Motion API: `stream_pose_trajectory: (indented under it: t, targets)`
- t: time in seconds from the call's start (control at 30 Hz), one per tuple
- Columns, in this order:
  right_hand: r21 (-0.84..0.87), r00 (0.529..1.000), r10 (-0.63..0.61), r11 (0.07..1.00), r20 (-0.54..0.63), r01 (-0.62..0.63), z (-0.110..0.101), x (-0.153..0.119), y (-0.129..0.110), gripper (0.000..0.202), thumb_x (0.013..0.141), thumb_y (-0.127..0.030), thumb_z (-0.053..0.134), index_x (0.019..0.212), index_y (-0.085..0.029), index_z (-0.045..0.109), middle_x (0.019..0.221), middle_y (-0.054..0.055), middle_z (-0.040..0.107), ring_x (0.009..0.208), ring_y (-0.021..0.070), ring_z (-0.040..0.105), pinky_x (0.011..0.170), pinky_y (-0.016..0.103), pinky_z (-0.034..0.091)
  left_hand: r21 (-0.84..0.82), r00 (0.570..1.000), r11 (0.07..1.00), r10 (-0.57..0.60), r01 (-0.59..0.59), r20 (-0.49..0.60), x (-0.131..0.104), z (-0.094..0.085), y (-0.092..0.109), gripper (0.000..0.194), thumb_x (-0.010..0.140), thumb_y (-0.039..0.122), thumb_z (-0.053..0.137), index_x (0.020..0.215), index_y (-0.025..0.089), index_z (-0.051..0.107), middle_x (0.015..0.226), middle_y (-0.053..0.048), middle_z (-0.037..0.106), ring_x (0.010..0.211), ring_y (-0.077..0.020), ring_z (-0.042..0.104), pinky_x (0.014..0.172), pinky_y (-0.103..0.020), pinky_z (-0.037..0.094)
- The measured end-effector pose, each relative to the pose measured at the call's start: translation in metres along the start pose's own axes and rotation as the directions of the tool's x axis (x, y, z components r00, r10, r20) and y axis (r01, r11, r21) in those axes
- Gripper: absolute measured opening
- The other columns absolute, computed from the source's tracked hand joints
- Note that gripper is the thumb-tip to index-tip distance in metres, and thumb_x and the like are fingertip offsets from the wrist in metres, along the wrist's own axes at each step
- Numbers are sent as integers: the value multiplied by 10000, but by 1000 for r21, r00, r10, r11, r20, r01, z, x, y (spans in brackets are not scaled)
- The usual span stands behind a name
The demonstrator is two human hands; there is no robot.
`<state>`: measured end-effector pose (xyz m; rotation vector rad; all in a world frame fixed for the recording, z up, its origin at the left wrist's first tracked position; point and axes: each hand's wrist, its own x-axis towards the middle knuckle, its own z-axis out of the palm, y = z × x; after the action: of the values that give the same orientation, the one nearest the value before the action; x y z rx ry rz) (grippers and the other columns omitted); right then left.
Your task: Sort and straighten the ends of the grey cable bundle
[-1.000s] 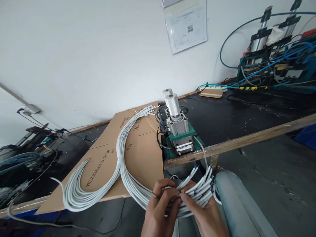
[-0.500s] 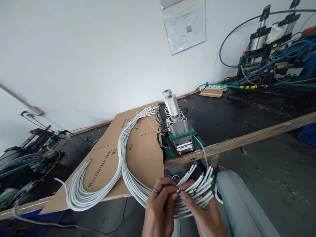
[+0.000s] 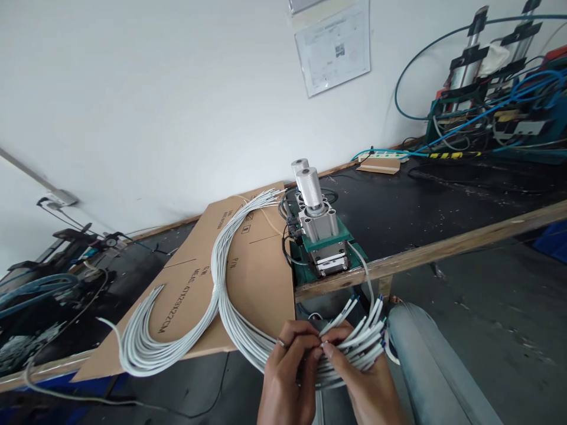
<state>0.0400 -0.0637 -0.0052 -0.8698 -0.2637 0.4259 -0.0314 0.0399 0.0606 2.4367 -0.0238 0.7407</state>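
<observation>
A thick bundle of white cables [image 3: 245,330] runs off the cardboard's front edge to my hands. My left hand [image 3: 290,369] is closed, its fingertips pinched together on a cable of the bundle; a ring shows on one finger. My right hand [image 3: 365,378] is wrapped round the bundle close to its end, thumb tip meeting the left fingertips. Past my right hand the cable ends [image 3: 370,324] fan out, with small coloured wires at their tips. What exactly lies between the fingertips is hidden. A second bundle of white cables [image 3: 146,360] curves across the cardboard on the left.
A flat cardboard sheet [image 3: 261,265] lies on the black bench [image 3: 425,218]. Just beyond my hands stands a pneumatic press [image 3: 319,224] on a green base at the wooden edge. Machines with blue hoses [image 3: 500,100] sit back right. My knee [image 3: 434,360] is at lower right.
The fingertips of both hands have closed nearer together, and the left hand has shifted slightly right. The cables on the cardboard have stayed in place.
</observation>
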Motion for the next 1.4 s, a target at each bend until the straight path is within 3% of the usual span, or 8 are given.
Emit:
stream_pose_trajectory:
  t: [0.17, 0.33, 0.5, 0.6, 0.77, 0.9, 1.07, 1.4]
  targets:
    - [42, 1000, -1, 999, 7, 1, 1, -1, 3, 226, 833, -433, 810, 814, -219, 741, 859, 13, 664, 818, 157, 621, 796, 243, 512, 16, 1000, 1000, 23, -23, -4, -2, 4, -2, 216, 967, 12, 512, 1011, 207, 592, 1015, -32, 598, 895, -118, 631, 813, -188, 486]
    - [145, 995, 84, 986, -50, -76, 6, -1, 4, 258, 768, -393, 873, 750, -207, 696, 766, -5, 653, 747, 139, 619, 739, 223, 534, -33, 998, 999, -27, 25, -60, -4, 12, 1, 226, 992, 35, 475, 1008, 224, 599, 1028, -25, 593, 916, -126, 618, 833, -209, 461]
    - [144, 977, 206, 970, -46, -198, 0, -6, -10, 253, 773, -483, 848, 870, -276, 739, 953, 49, 742, 944, 263, 709, 853, 340, 589, -54, 995, 997, -52, 48, -80, -5, 14, 3, 223, 993, 40, 475, 989, 230, 591, 1027, -15, 602, 915, -125, 610, 834, -216, 441]
    - [118, 985, 172, 978, -11, -170, -3, -8, -11, 270, 816, -532, 789, 909, -283, 747, 1008, 68, 745, 999, 298, 702, 883, 393, 584, -50, 995, 997, -59, 55, -77, -5, 11, 2, 203, 991, 60, 490, 990, 226, 606, 1027, -27, 610, 913, -135, 613, 811, -219, 452]
    - [101, 997, 72, 992, 3, -72, -1, -6, 2, 216, 797, -470, 828, 891, -288, 759, 938, 22, 695, 898, 204, 654, 877, 313, 516, -30, 999, 999, -40, 38, -34, -4, 9, 0, 201, 980, 44, 497, 991, 216, 600, 1018, -34, 617, 912, -136, 626, 819, -218, 471]
    - [112, 997, 71, 991, 5, -71, -1, -3, 7, 187, 786, -410, 853, 862, -265, 764, 902, 19, 687, 872, 187, 641, 841, 284, 508, -46, 992, 997, -64, 59, -113, -5, 11, 4, 193, 985, 61, 505, 959, 219, 612, 995, -34, 617, 879, -146, 620, 794, -232, 468]
    - [137, 997, 67, 988, 46, -73, -2, -3, 2, 186, 800, -402, 842, 838, -241, 758, 907, 22, 699, 886, 182, 646, 857, 269, 503, -23, 994, 996, -82, 81, -70, -1, 6, 8, 172, 979, 100, 533, 1055, 244, 589, 1069, -21, 604, 978, -137, 622, 858, -222, 471]
    - [38, 988, 69, 996, 141, -75, -6, -3, -6, 157, 867, -374, 768, 906, -226, 733, 940, 32, 671, 914, 195, 626, 907, 311, 497, 50, 996, 998, -40, 45, -86, 1, 2, 14, 164, 974, 90, 595, 1027, 240, 633, 985, -24, 632, 897, -150, 637, 809, -222, 471]
